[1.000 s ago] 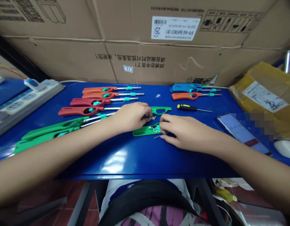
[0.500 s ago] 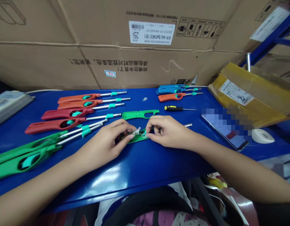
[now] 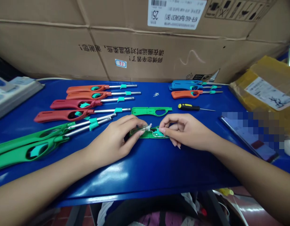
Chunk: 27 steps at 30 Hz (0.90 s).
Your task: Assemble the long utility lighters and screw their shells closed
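the left hand is closed in a pinch around a clear tank, over the open green case. the right hand pinches a blue-green bit inside it, maybe to keep it still. the other half lies behind, likely to leave room.

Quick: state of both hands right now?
Left hand: closed, holding a clear white-tipped plastic piece.
Right hand: closed at a teal plastic part in the green plastic half-shell; grip unclear.

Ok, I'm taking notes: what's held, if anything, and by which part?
Left hand pinches a clear piece near its white end. Whether the right hand holds the teal part cannot be told.
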Motion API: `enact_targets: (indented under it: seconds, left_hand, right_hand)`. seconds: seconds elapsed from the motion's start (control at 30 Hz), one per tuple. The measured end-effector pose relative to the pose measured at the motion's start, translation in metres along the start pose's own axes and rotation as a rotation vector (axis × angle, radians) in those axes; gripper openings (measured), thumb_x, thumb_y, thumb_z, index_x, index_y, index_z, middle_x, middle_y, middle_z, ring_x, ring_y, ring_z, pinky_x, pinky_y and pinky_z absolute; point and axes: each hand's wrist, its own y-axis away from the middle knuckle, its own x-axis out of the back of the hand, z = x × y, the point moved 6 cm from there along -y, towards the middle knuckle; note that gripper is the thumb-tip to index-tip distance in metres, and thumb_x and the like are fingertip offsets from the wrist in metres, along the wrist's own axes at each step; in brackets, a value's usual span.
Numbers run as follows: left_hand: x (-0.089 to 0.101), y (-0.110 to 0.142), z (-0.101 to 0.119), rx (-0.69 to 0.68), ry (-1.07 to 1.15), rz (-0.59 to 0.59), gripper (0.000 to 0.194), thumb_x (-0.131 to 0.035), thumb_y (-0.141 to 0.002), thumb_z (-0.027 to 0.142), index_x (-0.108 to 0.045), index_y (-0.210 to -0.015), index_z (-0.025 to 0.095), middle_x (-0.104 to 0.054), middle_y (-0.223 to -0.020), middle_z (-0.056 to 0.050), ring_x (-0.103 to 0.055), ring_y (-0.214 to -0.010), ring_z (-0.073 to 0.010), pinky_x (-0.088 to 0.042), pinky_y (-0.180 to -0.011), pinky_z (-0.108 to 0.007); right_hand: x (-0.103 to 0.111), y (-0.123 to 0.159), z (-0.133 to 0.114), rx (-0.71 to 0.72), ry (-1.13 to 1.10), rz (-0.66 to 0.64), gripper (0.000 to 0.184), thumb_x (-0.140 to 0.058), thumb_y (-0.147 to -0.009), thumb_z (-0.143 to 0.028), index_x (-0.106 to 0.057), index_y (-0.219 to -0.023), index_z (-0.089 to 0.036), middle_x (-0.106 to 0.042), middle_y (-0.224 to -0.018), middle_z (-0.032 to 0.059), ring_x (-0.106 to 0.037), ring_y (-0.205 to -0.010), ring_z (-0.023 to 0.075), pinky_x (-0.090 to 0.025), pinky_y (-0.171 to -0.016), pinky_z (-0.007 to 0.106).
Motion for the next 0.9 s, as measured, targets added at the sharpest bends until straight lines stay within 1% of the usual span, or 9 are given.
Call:
enact_targets:
  seconds: [0.17,0.27,0.43,0.6,0.73,0.9]
  left_hand:
    - [0.0,0.0,0.004,-0.019,0.013,-0.019,0.018,-0.052,-0.101,0.022,-0.065,-0.113,0.017,-0.067,-0.106,-0.005,-0.064,-0.098,-0.0156,-0.052,-0.089,-0.027]
    - [-0.002,0.001,0.004,-0.028,0.017,-0.038,0.021,-0.051,-0.102,0.022,-0.065,-0.115,0.017,-0.067,-0.108,-0.006,-0.065,-0.1,-0.0166,-0.053,-0.091,-0.027]
    - [-0.002,0.002,0.005,-0.039,0.004,-0.04,0.022,-0.052,-0.101,0.021,-0.065,-0.117,0.015,-0.067,-0.108,-0.007,-0.065,-0.1,-0.0165,-0.054,-0.092,-0.027]
    - [-0.003,0.002,0.008,-0.073,-0.016,-0.046,0.024,-0.051,-0.101,0.021,-0.065,-0.12,0.016,-0.068,-0.107,-0.007,-0.065,-0.1,-0.0173,-0.054,-0.091,-0.028]
    - [-0.002,0.003,0.01,-0.102,-0.003,-0.04,0.025,-0.051,-0.102,0.019,-0.066,-0.122,0.016,-0.067,-0.105,-0.007,-0.065,-0.098,-0.0163,-0.054,-0.089,-0.027]
    - [-0.003,0.003,0.009,-0.102,0.008,-0.042,0.026,-0.051,-0.102,0.02,-0.065,-0.123,0.017,-0.067,-0.107,-0.008,-0.064,-0.098,-0.0165,-0.055,-0.089,-0.029]
  right_hand:
    - [-0.001,0.003,-0.003,0.035,0.102,0.017,0.012,-0.062,-0.093,-0.031,-0.061,-0.093,-0.019,-0.055,-0.054,-0.006,-0.052,-0.046,0.0086,-0.045,-0.042,0.018]
    - [-0.002,0.004,-0.004,0.063,0.159,0.022,0.013,-0.061,-0.094,-0.031,-0.062,-0.092,-0.019,-0.055,-0.056,-0.0056,-0.051,-0.045,0.0077,-0.04,-0.042,0.019]
    - [-0.003,0.004,-0.005,0.112,0.224,0.056,0.016,-0.061,-0.093,-0.034,-0.064,-0.09,-0.019,-0.049,-0.057,-0.0062,-0.044,-0.047,0.0075,-0.031,-0.042,0.02]
    - [-0.003,0.005,-0.007,0.158,0.263,0.083,0.015,-0.062,-0.092,-0.033,-0.067,-0.09,-0.018,-0.046,-0.059,-0.0063,-0.041,-0.051,0.0079,-0.032,-0.045,0.021]
    - [-0.002,0.005,-0.009,0.169,0.296,0.076,0.012,-0.061,-0.092,-0.027,-0.068,-0.09,-0.017,-0.048,-0.062,-0.0053,-0.042,-0.052,0.0077,-0.032,-0.046,0.022]
    - [-0.002,0.005,-0.011,0.178,0.321,0.073,0.012,-0.06,-0.092,-0.027,-0.068,-0.089,-0.018,-0.05,-0.063,-0.0049,-0.042,-0.052,0.0079,-0.032,-0.046,0.022]
